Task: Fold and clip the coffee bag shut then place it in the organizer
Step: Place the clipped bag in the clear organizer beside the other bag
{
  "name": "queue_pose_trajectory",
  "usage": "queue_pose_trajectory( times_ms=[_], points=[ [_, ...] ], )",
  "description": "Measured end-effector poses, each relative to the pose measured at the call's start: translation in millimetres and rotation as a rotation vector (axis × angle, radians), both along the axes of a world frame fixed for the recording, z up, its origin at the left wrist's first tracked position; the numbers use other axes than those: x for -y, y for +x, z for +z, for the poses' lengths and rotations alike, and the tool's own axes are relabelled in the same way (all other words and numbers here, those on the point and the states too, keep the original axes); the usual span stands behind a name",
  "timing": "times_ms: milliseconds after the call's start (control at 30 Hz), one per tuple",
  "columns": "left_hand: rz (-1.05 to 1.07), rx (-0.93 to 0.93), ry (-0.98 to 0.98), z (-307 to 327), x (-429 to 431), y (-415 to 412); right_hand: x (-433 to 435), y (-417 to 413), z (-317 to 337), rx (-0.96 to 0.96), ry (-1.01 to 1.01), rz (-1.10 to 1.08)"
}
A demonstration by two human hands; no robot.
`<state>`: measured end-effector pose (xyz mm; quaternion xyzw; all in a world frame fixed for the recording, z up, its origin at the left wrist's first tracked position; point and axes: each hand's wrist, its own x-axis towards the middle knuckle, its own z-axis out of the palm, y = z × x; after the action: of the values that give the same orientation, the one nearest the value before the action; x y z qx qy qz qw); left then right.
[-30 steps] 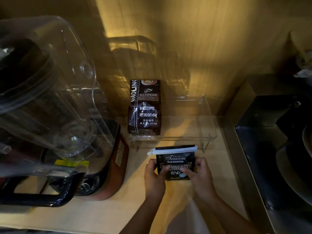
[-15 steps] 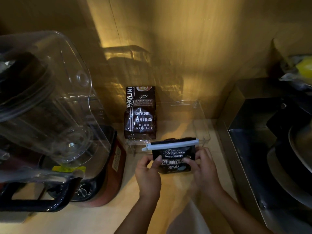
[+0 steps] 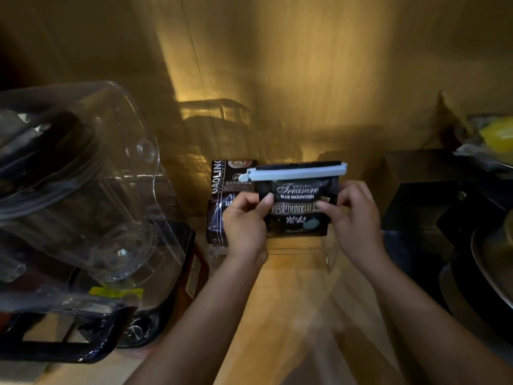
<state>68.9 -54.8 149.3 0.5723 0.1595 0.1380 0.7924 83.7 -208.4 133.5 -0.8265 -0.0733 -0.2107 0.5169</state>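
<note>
A small black coffee bag [image 3: 298,209] marked "Treasure Blue Mountain" is upright, its folded top held shut by a pale blue clip [image 3: 294,173]. My left hand [image 3: 244,223] grips its left edge and my right hand [image 3: 352,218] grips its right edge. The bag hangs over the clear plastic organizer [image 3: 329,252] at the back of the counter, its bottom edge just above the organizer's floor. Whether it touches the floor I cannot tell. A taller dark "Gaolino" coffee bag [image 3: 224,195] stands in the organizer's left side, partly hidden by my left hand.
A large blender with a clear jug [image 3: 77,190] on a red base [image 3: 191,273] fills the left. A dark metal sink and pans [image 3: 455,232] lie to the right. A yellow object [image 3: 497,134] sits at the far right. The wooden counter [image 3: 291,315] runs below my arms.
Both hands have carried the clipped bag away from me, up off the counter and over the organizer's front wall, to the right of the taller bag.
</note>
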Motion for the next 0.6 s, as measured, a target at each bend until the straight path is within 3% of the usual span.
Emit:
queue_pose_trajectory(
  times_ms=[233,433,600],
  points=[
    [0.003,-0.194,0.019,-33.2,9.7,34.1,4.2,38.6,-49.7,-0.16,-0.039,-0.065],
    [-0.052,-0.252,-0.039,-41.9,15.4,34.1,4.9,34.9,-72.5,-0.394,0.146,0.023],
    [0.037,-0.26,-0.042,-44.8,20.8,40.4,-7.8,30.4,-77.4,-0.354,-0.041,-0.052]
  ],
)
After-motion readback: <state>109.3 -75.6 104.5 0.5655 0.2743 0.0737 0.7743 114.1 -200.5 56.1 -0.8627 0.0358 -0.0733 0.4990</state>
